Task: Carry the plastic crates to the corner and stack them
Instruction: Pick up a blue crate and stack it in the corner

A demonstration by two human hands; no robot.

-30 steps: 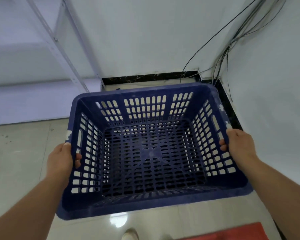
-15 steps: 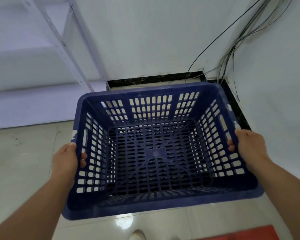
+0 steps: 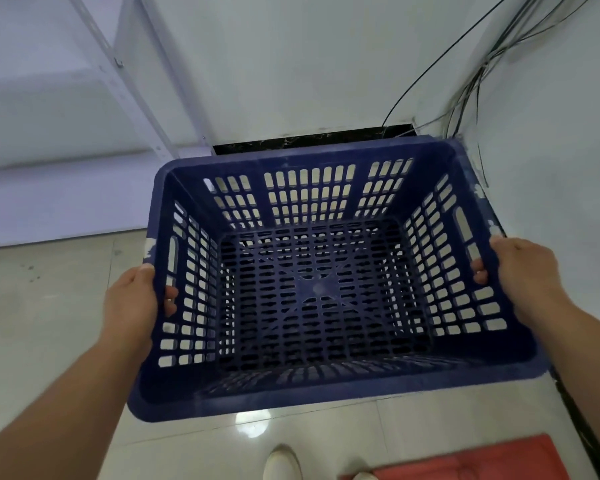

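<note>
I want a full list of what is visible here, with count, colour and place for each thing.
crate: 1, dark blue, empty, held before the corner
cables: several, dark, down the corner, upper right
skirting: 1 strip, black, foot of far wall
shelf post: 1, white, upper left
floor: pale glossy tiles, below
red thing: 1, red, lower right, cut off
shoe tip: 1 clear, white, bottom edge
left hand: 1, grips crate's left rim
right hand: 1, grips crate's right rim
</note>
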